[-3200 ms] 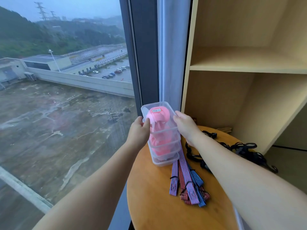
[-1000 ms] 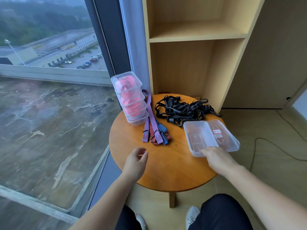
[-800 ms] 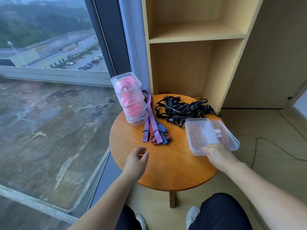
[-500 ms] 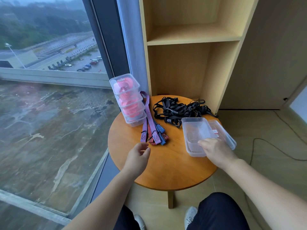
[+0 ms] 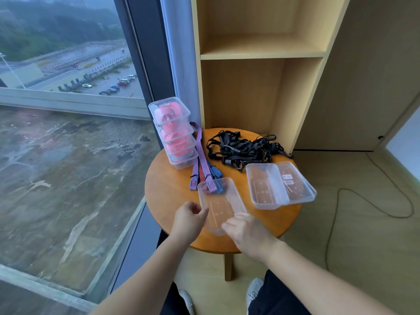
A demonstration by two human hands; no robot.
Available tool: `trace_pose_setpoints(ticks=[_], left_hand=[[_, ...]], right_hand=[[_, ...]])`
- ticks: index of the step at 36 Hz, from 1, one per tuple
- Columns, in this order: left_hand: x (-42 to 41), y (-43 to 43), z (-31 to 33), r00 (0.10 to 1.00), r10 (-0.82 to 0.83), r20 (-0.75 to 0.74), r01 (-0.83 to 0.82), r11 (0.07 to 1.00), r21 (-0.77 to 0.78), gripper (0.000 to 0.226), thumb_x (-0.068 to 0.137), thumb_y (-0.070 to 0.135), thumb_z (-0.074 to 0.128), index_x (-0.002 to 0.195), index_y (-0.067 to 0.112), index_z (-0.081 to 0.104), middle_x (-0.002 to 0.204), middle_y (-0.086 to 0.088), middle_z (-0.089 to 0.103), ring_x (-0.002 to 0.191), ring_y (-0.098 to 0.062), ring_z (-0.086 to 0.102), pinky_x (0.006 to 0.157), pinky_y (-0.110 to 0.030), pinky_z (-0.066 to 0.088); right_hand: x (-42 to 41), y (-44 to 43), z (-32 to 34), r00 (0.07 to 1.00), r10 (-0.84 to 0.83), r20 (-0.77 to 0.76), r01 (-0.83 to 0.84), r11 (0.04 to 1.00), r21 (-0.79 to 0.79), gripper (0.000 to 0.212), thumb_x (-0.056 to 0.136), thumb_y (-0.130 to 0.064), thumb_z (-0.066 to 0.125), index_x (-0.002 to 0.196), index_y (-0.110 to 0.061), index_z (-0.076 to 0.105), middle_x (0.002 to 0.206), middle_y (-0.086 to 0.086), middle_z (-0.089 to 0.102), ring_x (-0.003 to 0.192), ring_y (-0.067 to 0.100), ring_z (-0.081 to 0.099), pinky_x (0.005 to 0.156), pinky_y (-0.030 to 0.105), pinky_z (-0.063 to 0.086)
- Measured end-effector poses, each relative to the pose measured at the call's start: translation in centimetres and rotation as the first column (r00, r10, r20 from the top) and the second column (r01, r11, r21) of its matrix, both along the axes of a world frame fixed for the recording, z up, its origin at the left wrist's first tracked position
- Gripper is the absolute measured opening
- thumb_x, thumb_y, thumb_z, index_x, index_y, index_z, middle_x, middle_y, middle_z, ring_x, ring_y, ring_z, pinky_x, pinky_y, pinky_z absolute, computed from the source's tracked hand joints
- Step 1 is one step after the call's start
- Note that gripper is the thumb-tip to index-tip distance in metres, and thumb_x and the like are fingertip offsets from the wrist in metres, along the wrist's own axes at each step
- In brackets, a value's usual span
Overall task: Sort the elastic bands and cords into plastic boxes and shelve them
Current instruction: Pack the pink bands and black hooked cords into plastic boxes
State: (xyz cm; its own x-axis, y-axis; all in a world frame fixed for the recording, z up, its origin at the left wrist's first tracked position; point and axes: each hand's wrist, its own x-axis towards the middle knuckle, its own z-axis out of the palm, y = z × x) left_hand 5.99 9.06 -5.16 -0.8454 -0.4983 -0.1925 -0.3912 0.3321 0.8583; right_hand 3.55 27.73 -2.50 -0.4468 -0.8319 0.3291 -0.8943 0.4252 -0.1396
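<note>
The right hand grips the near end of an empty clear plastic box, fingers curled over its rim, and the left hand pinches its left edge. The box sits low over a round wooden table beside a window. Its far end overlaps the striped elastic bands. Behind are stacked boxes of pink bands, tangled black cords, more empty clear containers and a wooden shelf unit.
</note>
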Motion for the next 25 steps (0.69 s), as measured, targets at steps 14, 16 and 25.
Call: trace_pose_setpoints(ticks=[14, 16, 25], left_hand=[[1.0, -0.2, -2.0, 0.997, 0.015, 0.08, -0.023, 0.994, 0.105, 0.017, 0.09, 0.019, 0.062, 0.08, 0.008, 0.054, 0.076, -0.016, 0.07, 0.069, -0.031, 0.072, 0.07, -0.051, 0.06], [0.9, -0.2, -2.2, 0.995, 0.011, 0.095, -0.02, 0.995, 0.093, 0.017, 0.089, 0.02, 0.062, 0.081, 0.008, 0.055, 0.078, -0.016, 0.07, 0.067, -0.029, 0.072, 0.067, -0.05, 0.06], [0.4, -0.1, -2.8, 0.991, -0.005, 0.137, 0.004, 1.0, 0.008, 0.013, 0.087, 0.02, 0.063, 0.086, 0.009, 0.057, 0.081, -0.009, 0.067, 0.07, -0.026, 0.071, 0.071, -0.046, 0.06]], right_hand=[[0.3, 0.5, -0.9, 0.998, 0.059, 0.019, -0.061, 0.986, 0.153, 0.02, 0.074, -0.029, 0.084, 0.064, -0.02, 0.069, 0.06, -0.008, 0.065, 0.055, 0.012, 0.061, 0.074, 0.029, 0.057], [0.2, 0.8, -0.9, 0.999, 0.043, 0.024, -0.046, 0.983, 0.178, 0.022, 0.078, -0.031, 0.081, 0.063, -0.019, 0.069, 0.06, -0.006, 0.065, 0.055, 0.014, 0.061, 0.076, 0.029, 0.057], [-0.8, 1.7, -1.2, 0.991, -0.062, 0.12, 0.023, 0.954, 0.299, 0.039, 0.103, -0.033, 0.044, 0.094, -0.005, 0.07, 0.095, 0.012, 0.071, 0.092, 0.029, 0.062, 0.108, 0.039, 0.033]])
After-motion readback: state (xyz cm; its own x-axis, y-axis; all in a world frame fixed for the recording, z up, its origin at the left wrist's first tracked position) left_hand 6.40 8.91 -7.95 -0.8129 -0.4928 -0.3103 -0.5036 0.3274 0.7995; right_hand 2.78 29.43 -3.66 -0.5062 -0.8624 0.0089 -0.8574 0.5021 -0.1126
